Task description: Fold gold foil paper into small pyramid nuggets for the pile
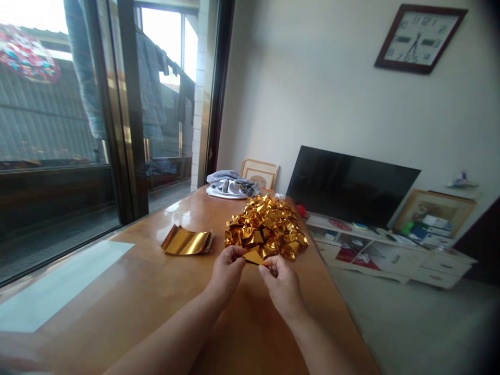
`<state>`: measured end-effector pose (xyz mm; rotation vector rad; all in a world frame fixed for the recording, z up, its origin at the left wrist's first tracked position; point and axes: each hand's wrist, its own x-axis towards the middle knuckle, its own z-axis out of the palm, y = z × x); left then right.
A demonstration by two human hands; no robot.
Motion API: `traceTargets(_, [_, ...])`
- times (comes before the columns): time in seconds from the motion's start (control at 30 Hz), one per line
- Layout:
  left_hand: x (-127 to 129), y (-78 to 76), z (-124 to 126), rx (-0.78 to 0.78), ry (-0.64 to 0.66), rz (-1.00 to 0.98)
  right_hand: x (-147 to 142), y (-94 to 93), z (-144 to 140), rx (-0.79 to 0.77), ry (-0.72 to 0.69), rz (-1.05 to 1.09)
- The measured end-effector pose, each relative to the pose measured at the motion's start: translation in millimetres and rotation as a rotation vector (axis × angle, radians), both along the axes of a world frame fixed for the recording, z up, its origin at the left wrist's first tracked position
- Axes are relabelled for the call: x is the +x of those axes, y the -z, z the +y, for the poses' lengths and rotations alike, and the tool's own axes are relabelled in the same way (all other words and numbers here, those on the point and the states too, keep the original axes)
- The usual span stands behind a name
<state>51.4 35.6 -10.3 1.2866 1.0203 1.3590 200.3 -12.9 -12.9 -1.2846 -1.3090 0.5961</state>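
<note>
Between my two hands is a small piece of folded gold foil paper point(254, 257), held just above the wooden table. My left hand point(228, 271) pinches its left corner between thumb and fingers. On the other side my right hand point(282, 284) grips the right corner the same way, fingers curled. Right behind the hands rises a large heap of folded gold foil pieces point(269, 224). A stack of flat gold foil sheets point(187, 240), slightly curled at the edges, lies to the left of the heap.
The glossy wooden table point(156, 291) stretches away from me. Folded cloth point(232, 185) and picture frames point(261, 172) are at its far end. A pale sheet point(66, 284) lies along the left edge. To the right stand a television point(351, 185) and a low white cabinet point(394, 260).
</note>
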Motion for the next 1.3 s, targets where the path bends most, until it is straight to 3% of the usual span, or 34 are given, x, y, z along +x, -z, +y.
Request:
traceTargets(0.17, [6,11.3,4,0.112,-0.056,0.1,0,1.9,3,0.005,0.09,-0.023])
traceTargets(0.57, [8,21.9,13,0.302,-0.101,0.223,1,2.9,7,-0.037,0.08,-0.032])
traceTargets(0.83, [7,25.4,17,0.222,-0.068,0.112,2,1.7,7,0.073,0.095,-0.114])
traceTargets(1.3, [5,20.2,17,0.196,-0.033,0.183,0,9.8,9,0.13,0.094,-0.205])
